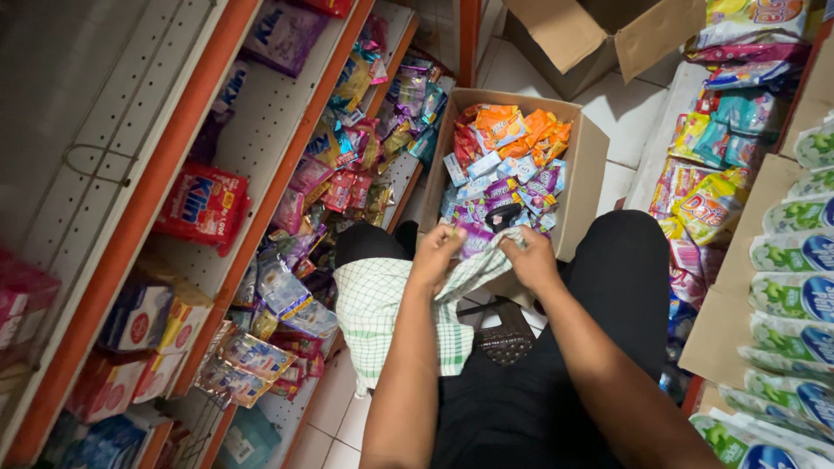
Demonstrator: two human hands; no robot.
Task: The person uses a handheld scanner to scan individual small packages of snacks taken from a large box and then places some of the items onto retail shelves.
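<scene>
The white, green-checked cotton cloth [382, 317], draped over the lap before the open cardboard box of bright sachets [508, 169], is best kept taut, pinched firmly by left hand [434, 256] and right hand [530, 260] fingers.

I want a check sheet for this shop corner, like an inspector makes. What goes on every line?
Surface: white tiled floor between the shelves; the person sits low, legs in black trousers.
Job's things: green-checked white cloth, draped over the left knee and gripped by both hands.
Clutter: open cardboard box full of orange, purple and blue packets; a second open box behind.
Grippers: left hand and right hand both closed on the cloth, close together.
Cables: nothing seen.
Surroundings: orange-edged shelves of sachets on the left; stacked green-and-white bags on the right.
</scene>
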